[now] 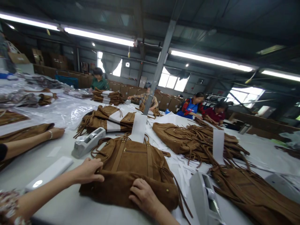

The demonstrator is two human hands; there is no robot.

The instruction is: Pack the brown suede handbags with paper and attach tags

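A brown suede bag (134, 159) with straps, a zip and dangling cords lies on the white table right in front of me, its near part folded over. My left hand (90, 171) rests at the bag's left edge, thumb and fingers spread apart. On the folded front part lies my right hand (144, 195), its fingers slightly bent and apart, pressing on the suede. A grey tape dispenser (89, 142) stands behind my left hand, and another dispenser (205, 197) stands to the right of the bag.
Stacked brown bags (107, 120) with white paper bands lie behind; more bags (187, 140) spread to the right. Another person's arm (30, 142) reaches in at the left. A slanted metal post (160, 59) rises beyond. Several people work across the table.
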